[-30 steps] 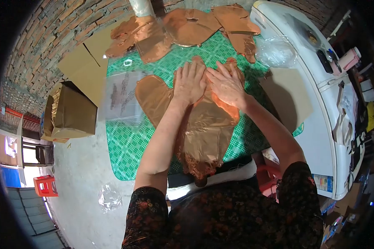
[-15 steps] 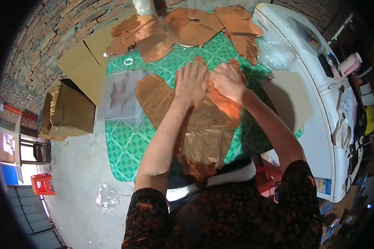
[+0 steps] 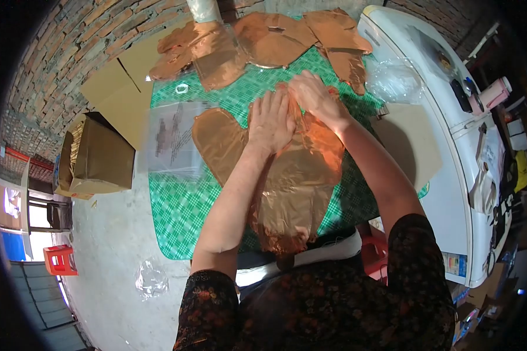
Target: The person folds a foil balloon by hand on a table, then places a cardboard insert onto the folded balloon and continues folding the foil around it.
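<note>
A shiny copper-coloured foil piece (image 3: 293,199) with rounded lobes lies on the green checked tabletop (image 3: 175,222). My left hand (image 3: 271,121) rests flat on its upper part, fingers stretched out and pointing away from me. Beside it, my right hand (image 3: 317,99) bends over the foil's top edge, its fingers close together near my left fingertips. Whether foil is pinched under the right fingers is hidden. The foil's crumpled lower end reaches the near table edge.
More copper foil pieces (image 3: 275,38) lie along the far edge. Clear plastic bags (image 3: 173,137) are at the left, another plastic bag (image 3: 395,81) at the right. A cardboard sheet (image 3: 410,140) lies beside a white fridge (image 3: 451,175). An open cardboard box (image 3: 102,155) stands left.
My right hand has gone from lying flat, through a curled shape, up and inward to the foil's top edge. My left hand has stayed flat in nearly the same place.
</note>
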Demonstrator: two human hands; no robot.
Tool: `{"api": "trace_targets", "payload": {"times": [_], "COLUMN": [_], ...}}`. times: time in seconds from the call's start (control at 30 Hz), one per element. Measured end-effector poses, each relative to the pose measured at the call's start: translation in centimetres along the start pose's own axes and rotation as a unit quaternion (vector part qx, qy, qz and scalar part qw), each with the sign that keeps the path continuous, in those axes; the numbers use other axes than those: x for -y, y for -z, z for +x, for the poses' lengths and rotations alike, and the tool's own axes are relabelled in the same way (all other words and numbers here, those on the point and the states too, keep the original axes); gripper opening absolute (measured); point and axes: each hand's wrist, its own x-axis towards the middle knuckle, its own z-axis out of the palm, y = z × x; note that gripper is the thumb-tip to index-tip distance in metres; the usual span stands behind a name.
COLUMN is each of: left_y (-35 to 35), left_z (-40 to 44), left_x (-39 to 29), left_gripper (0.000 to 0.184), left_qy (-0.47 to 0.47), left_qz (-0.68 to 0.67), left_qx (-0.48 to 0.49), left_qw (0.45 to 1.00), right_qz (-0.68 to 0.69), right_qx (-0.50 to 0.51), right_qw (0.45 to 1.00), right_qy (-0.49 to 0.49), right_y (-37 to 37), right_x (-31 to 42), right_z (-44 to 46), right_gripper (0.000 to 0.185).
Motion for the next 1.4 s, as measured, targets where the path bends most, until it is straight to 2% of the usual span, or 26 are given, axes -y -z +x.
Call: {"api": "trace_targets", "payload": {"times": [0.07, 0.17, 0.27, 0.37, 0.5, 0.57, 0.7, 0.73, 0.8, 0.87, 0.93, 1.0, 1.07, 1.13, 1.17, 1.2, 1.27, 1.3, 1.33, 1.37, 1.4], "left_y": [1.3, 0.7, 0.8, 0.6, 0.1, -0.2, 0.1, 0.1, 0.1, 0.2, 0.6, 0.6, 0.3, 3.1, 3.3, 3.5, 1.5, 0.8, 0.5, 0.1, -0.2], "left_z": [0.2, 0.1, 0.1, 0.1, 0.1, 0.1, 0.2, 0.2, 0.0, -0.1, -0.1, -0.1, 0.0, -0.7, -0.7, -0.7, -0.1, 0.1, 0.3, 0.4, 0.4], "left_x": [-0.4, -0.2, -0.2, -0.1, 0.0, 0.2, 0.0, 0.0, 0.1, 0.1, -0.1, -0.1, -0.2, -0.5, -0.4, -0.4, 0.3, 0.5, 0.5, 0.5, 0.6], "left_gripper": [0.07, 0.07, 0.071, 0.07, 0.07, 0.07, 0.069, 0.069, 0.068, 0.068, 0.067, 0.067, 0.067, 0.066, 0.065, 0.065, 0.063, 0.062, 0.061, 0.06, 0.058], "left_qy": [0.014, 0.014, 0.016, 0.01, 0.009, 0.008, 0.012, 0.01, 0.008, 0.004, 0.007, 0.012, 0.017, -0.013, -0.023, -0.032, -0.046, -0.057, -0.075, -0.081, -0.085], "left_qz": [0.004, 0.003, 0.005, 0.004, -0.005, 0.0, -0.006, -0.005, -0.004, -0.005, -0.009, -0.026, -0.058, 0.001, 0.0, -0.001, -0.028, -0.023, 0.021, 0.043, 0.065], "left_qx": [0.053, 0.044, 0.045, 0.035, 0.025, 0.024, 0.027, 0.025, 0.023, 0.022, 0.025, 0.019, 0.003, 0.075, 0.077, 0.079, 0.022, -0.002, -0.018, -0.035, -0.052], "left_qw": [0.999, 0.999, 0.999, 0.999, 1.0, 1.0, 1.0, 1.0, 1.0, 1.0, 1.0, 0.999, 0.998, 0.997, 0.997, 0.996, 0.998, 0.998, 0.997, 0.995, 0.993], "right_qz": [-0.074, -0.142, -0.231, -0.259, -0.167, -0.113, -0.034, 0.022, 0.16, 0.317, 0.43, 0.488, 0.547, 0.584, 0.613, 0.631, 0.66, 0.572, 0.432, 0.278, 0.117], "right_qx": [0.021, 0.041, 0.099, 0.153, 0.298, 0.327, 0.309, 0.281, 0.242, 0.218, 0.18, 0.134, 0.127, 0.12, 0.125, 0.08, -0.01, -0.053, -0.047, -0.039, -0.031], "right_qw": [0.997, 0.986, 0.942, 0.93, 0.889, 0.868, 0.902, 0.921, 0.919, 0.866, 0.806, 0.741, 0.702, 0.675, 0.67, 0.675, 0.681, 0.753, 0.851, 0.925, 0.97], "right_qy": [-0.022, -0.079, -0.222, -0.211, -0.306, -0.356, -0.299, -0.27, -0.268, -0.319, -0.366, -0.442, -0.439, -0.435, -0.4, -0.373, -0.318, -0.322, -0.294, -0.257, -0.212], "right_y": [-2.9, -0.4, 2.3, 3.1, 6.5, 6.7, 5.9, 6.3, 6.4, 6.9, 8.6, 9.7, 8.0, 7.3, 7.5, 6.4, 3.3, 3.5, 3.7, 3.7, 3.6], "right_x": [-1.8, -2.0, -2.1, -5.0, -1.9, -1.3, -3.7, -4.5, -4.7, -4.4, -0.9, 3.8, 4.8, 7.0, 7.7, 6.9, 4.4, 3.8, 2.8, 1.7, 1.0], "right_z": [0.3, -0.8, -3.6, -7.9, -5.5, -5.0, -4.7, -4.7, -4.4, -3.5, -2.4, -0.5, -0.1, -0.2, -0.5, -1.2, -3.4, -4.3, -6.1, -8.6, -10.7], "right_gripper": [0.009, 0.009, 0.026, 0.03, 0.037, 0.03, 0.026, 0.027, 0.028, 0.028, 0.029, 0.029, 0.032, 0.033, 0.034, 0.033, 0.03, 0.021, 0.022, 0.024, 0.026]}}
